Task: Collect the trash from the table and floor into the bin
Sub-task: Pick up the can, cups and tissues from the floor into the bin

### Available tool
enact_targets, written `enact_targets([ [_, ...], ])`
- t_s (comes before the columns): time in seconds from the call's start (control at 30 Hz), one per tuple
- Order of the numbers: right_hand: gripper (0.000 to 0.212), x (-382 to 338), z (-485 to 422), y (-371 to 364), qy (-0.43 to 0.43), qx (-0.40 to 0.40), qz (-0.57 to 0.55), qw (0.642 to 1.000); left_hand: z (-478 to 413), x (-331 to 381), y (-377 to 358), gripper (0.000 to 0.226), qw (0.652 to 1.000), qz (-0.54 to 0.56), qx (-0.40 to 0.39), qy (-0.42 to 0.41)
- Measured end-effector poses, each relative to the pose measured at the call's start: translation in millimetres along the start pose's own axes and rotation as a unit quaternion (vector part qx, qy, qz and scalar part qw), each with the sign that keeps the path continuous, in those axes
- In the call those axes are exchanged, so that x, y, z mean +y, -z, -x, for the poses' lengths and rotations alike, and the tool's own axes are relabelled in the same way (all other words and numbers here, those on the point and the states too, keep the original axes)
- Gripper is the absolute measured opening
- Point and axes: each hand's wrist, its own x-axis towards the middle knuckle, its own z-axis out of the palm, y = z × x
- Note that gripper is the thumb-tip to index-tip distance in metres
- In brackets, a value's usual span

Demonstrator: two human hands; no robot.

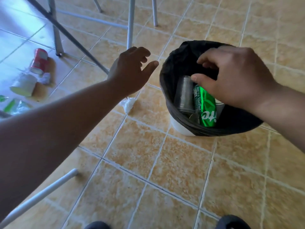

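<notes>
The bin (181,128) is small and light-looking, and it stands free on the tiled floor (165,162). A knock from the right hand (234,80) on its rim could tip it and spill what is already collected. The black liner (178,53) is folded loosely over the rim and could sag inward, so later pieces might catch on it or drop outside. The crumpled white tissue (127,104) lies just beside the bin, partly under the left forearm, and is easy to overlook or brush away. The other floor trash is well apart to the left, near the metal legs (130,22), which could snag a reaching arm. It consists of a red-and-white cup (38,61), a white paper cup (24,85) and a green-and-clear wrapper (11,104).

Inside the bin a green Sprite can (206,106) lies tilted against a clear plastic cup (184,93). A pale object to the right of the can is too hidden to name. The bin looks partly filled, with room left.

The right hand hovers over the bin mouth with its fingers loosely curled and thumb apart, pinching nothing that shows. Whether its palm touches the can cannot be told. The left hand (132,70) hangs above the floor between bin and legs, relaxed and empty.
</notes>
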Motion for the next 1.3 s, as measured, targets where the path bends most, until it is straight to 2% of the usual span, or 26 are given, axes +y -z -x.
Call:
enact_targets([
  [0.13,0.049,-45.7,-36.6,-14.9,0.034,-0.009,-0.030,0.999,-0.6,-48.1,1.8,0.048,0.996,-0.065,-0.031,0.053],
  [0.27,0.053,-86.3,-65.8,-51.1,0.056,-0.065,-0.010,0.996,6.7,-97.0,0.6,0.051,0.984,-0.108,-0.066,0.123],
  [0.37,0.049,-114.7,-79.3,-84.1,0.051,-0.099,0.001,0.994,12.8,-130.3,-5.8,0.048,0.973,-0.128,-0.090,0.172],
  [0.5,0.045,-144.5,-91.0,-131.9,0.013,-0.107,-0.051,0.993,20.2,-170.2,-22.6,0.051,0.956,-0.164,-0.137,0.202],
  [0.6,0.043,-146.3,-93.3,-176.8,-0.045,-0.151,-0.081,0.984,28.4,-191.7,-34.7,0.052,0.938,-0.209,-0.188,0.202],
  [0.7,0.043,-135.1,-88.8,-224.2,-0.074,-0.221,-0.087,0.969,32.8,-202.2,-48.9,0.053,0.926,-0.247,-0.240,0.157],
  [0.83,0.058,-118.6,-77.9,-272.6,-0.041,-0.337,0.000,0.941,29.3,-214.2,-66.2,0.064,0.908,-0.259,-0.305,0.123],
  [0.97,0.066,-106.9,-64.6,-295.4,-0.001,-0.385,0.068,0.920,28.7,-216.4,-80.8,0.082,0.885,-0.237,-0.377,0.133],
  [1.03,0.065,-102.7,-55.6,-301.7,0.012,-0.380,0.078,0.922,30.4,-212.7,-88.0,0.085,0.877,-0.240,-0.392,0.137],
  [1.13,0.047,-97.1,-42.5,-305.8,0.023,-0.330,0.073,0.941,31.7,-208.2,-93.7,0.077,0.878,-0.271,-0.371,0.132],
  [1.23,0.027,-88.6,-32.1,-306.8,0.030,-0.309,0.072,0.948,33.0,-209.6,-94.0,0.046,0.870,-0.309,-0.365,0.121],
  [1.3,0.022,-82.6,-25.9,-304.9,0.031,-0.306,0.060,0.950,38.9,-209.1,-93.7,0.037,0.871,-0.304,-0.364,0.124],
])
